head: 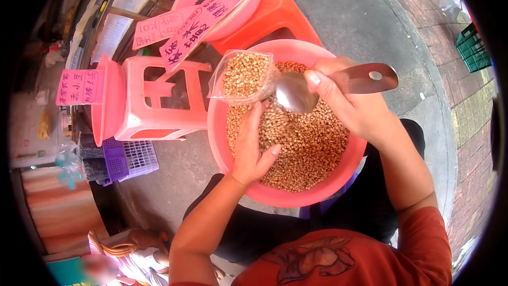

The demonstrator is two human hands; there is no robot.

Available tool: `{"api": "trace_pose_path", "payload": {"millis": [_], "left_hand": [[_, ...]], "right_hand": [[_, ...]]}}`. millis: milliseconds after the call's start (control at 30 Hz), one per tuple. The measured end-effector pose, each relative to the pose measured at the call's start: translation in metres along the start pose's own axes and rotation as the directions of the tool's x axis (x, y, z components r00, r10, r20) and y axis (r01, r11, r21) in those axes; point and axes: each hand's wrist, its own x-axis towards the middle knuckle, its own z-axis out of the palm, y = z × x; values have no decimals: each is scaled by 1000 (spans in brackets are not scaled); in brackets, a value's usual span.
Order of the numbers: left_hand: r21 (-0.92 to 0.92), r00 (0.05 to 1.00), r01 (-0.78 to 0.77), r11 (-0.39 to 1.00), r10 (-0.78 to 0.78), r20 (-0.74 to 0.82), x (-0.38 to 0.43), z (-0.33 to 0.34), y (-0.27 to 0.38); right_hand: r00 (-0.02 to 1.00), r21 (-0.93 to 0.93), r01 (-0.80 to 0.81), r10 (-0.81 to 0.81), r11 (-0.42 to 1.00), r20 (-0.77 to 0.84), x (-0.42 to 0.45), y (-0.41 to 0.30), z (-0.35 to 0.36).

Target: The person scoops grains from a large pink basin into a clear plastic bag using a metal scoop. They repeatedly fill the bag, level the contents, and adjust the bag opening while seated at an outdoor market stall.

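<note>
A wide pink basin of pale brown grains stands before me. Above it, a clear plastic bag is filled with the same kind of grain, its mouth facing up toward me. My left hand holds the bag from the near side, fingers along its edge and thumb apart. Held in my right hand is a shiny metal scoop, its handle pointing right. The scoop's bowl is beside the bag, over the grains; whether they touch is hard to tell.
A pink plastic stool lies left, beside another pink basin. Farther off, a basin of dark grains with handwritten signs rests on a red stool. Purple baskets are at left. A person is lower left.
</note>
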Motion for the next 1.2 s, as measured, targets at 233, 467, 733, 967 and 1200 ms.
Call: {"api": "trace_pose_path", "payload": {"millis": [233,467,733,967,1200], "left_hand": [[180,999,3,984,-10,39,3,2,11],[169,999,10,986,-16,35,3,3,11],[210,996,33,977,-51,77,6,1,14],[209,998,14,978,-27,63,7,4,12],[141,995,-57,988,44,93,3,2,13]], "right_hand": [[992,-390,111,-80,914,94,5,30,-4],[977,-50,96,-84,994,193,-2,0,-4],[1000,-487,17,-7,873,23,-1,-6,-31],[953,-412,-54,171,909,251,-6,2,-18],[988,-58,70,-61,996,145,-1,-6,-8]]}}
